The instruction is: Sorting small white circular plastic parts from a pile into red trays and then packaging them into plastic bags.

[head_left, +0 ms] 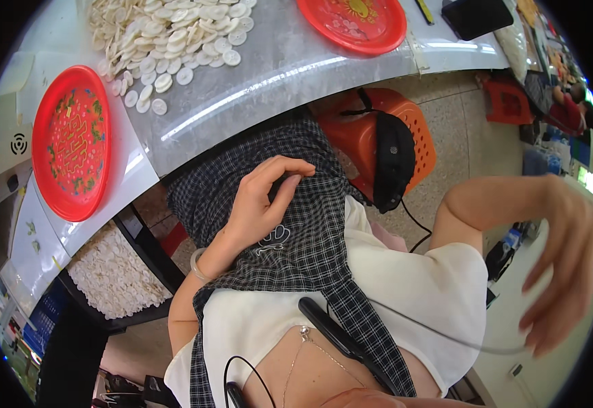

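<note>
My left hand (269,200) hovers over or rests on the dark checked apron (296,224) in my lap. Its fingers are bent, with the thumb tip close to the forefinger, and no object shows between them. At the right my right hand (562,265) is raised close to the camera, slightly blurred, its fingers spread and holding nothing. Beyond my lap, a heap of round white buttons (167,41) lies on the grey metal tabletop (242,95), with several loose ones at its near edge. Neither hand touches the buttons.
Red patterned plates stand at the left (72,143) and far middle (357,24). A black bin holds white pieces (119,272) below the table. An orange stool (419,153) carries a black bag (393,160). A black flat device (476,17) lies far right; another person (568,112) is beyond.
</note>
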Action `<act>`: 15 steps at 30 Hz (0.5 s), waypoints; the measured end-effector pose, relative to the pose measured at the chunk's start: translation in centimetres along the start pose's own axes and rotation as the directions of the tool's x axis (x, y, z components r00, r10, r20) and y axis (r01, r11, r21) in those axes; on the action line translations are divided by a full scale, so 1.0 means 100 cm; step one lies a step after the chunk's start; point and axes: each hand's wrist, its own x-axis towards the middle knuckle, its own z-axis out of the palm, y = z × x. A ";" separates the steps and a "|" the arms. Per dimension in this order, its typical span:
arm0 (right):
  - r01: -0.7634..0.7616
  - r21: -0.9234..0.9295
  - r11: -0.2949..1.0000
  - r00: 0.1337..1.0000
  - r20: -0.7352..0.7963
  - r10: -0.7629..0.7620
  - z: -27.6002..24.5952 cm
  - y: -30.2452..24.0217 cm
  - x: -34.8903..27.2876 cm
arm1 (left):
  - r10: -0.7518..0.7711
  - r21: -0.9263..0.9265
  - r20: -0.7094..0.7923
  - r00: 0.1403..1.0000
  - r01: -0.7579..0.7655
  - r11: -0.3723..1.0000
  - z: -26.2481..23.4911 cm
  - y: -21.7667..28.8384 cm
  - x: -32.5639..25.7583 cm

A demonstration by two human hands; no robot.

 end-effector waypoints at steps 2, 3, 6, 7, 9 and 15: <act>-0.021 -0.191 0.981 1.000 0.016 0.024 0.008 0.006 0.025 | -0.026 0.019 0.090 0.996 0.024 1.000 0.001 0.005 0.002; -0.036 -0.380 0.924 0.998 0.032 0.052 0.010 0.011 0.032 | -0.020 0.013 0.105 0.994 0.019 1.000 0.002 0.003 0.005; -0.529 -0.027 0.848 0.843 -0.129 0.522 0.014 0.094 0.023 | 0.072 0.086 0.123 0.990 -0.083 0.993 0.001 -0.004 0.001; -0.672 0.164 0.723 0.730 -0.023 0.683 0.023 0.117 0.022 | 0.074 0.079 0.124 0.989 -0.085 0.993 0.000 -0.003 0.002; -0.790 0.259 0.555 0.587 0.063 0.807 0.055 0.157 0.015 | 0.027 0.015 0.057 0.998 -0.028 1.000 -0.001 -0.002 0.004; -0.912 -0.075 0.402 0.332 -0.710 0.621 0.124 0.209 0.005 | 0.060 0.036 0.018 0.998 -0.061 0.997 -0.007 -0.003 0.007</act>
